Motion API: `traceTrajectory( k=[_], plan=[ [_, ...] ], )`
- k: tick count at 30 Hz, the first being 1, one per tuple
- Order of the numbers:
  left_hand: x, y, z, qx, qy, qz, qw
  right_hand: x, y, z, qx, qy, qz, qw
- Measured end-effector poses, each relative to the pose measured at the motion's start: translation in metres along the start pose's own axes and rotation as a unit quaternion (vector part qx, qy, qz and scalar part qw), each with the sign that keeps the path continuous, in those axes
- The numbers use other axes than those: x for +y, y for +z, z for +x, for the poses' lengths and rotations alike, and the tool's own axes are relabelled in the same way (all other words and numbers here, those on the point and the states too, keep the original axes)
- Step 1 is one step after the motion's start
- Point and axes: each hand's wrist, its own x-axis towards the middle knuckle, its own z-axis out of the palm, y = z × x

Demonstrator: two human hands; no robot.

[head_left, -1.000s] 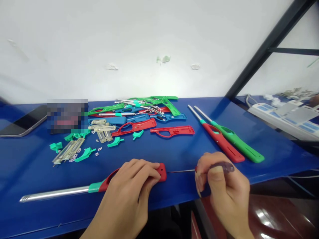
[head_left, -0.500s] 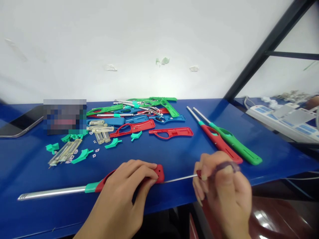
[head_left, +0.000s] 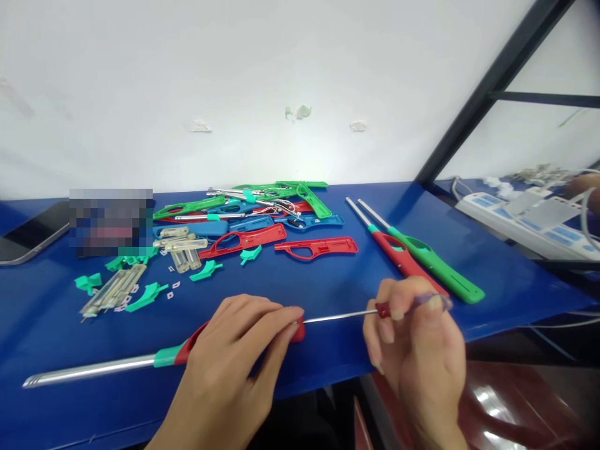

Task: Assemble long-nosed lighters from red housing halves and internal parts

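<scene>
A red gas lighter (head_left: 185, 345) with a long silver tube lies along the table's front, its tube pointing left. My left hand (head_left: 244, 356) is closed over its handle and covers most of it. My right hand (head_left: 417, 350) grips a screwdriver (head_left: 340, 317) by its red and purplish handle. The thin metal shaft reaches left to the end of the lighter's handle, beside my left fingertips. Whether the tip sits in a hole there I cannot tell. A finished-looking red lighter (head_left: 407, 257) and a green lighter (head_left: 435, 265) lie side by side beyond my right hand.
On the blue table (head_left: 323, 281), red, green and blue lighter shells (head_left: 316, 248) lie piled at the back. Teal triggers (head_left: 147, 297) and clear fuel tubes (head_left: 115, 290) are scattered at left, near a phone (head_left: 35, 231). White power strips (head_left: 529, 219) stand beyond the black frame.
The screwdriver's tip has risen from the table-side edge of the handle end to its upper part, by my left fingertips. My right hand has turned slightly. The view has shifted a little.
</scene>
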Motion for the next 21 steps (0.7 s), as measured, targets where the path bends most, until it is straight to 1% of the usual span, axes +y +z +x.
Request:
traceTrajectory(
  k=[4, 11, 16, 21],
  plan=[
    [-0.0015, 0.0025, 0.0004, 0.006, 0.018, 0.01, 1.0, 0.0001, 0.001, 0.0013, -0.008, 0.005, -0.003, 1.0],
    [-0.0032, 0.0003, 0.0009, 0.011, 0.032, -0.011, 0.999, -0.001, -0.0012, -0.0001, -0.022, 0.017, -0.007, 1.0],
    [-0.0018, 0.0019, -0.0006, -0.005, 0.024, -0.019, 1.0, -0.0007, -0.0021, -0.0009, -0.032, 0.028, -0.009, 0.999],
    [0.0025, 0.003, 0.0, 0.005, 0.021, -0.025, 0.999, -0.0014, -0.0013, 0.0005, -0.029, 0.034, -0.011, 0.999]
  ],
)
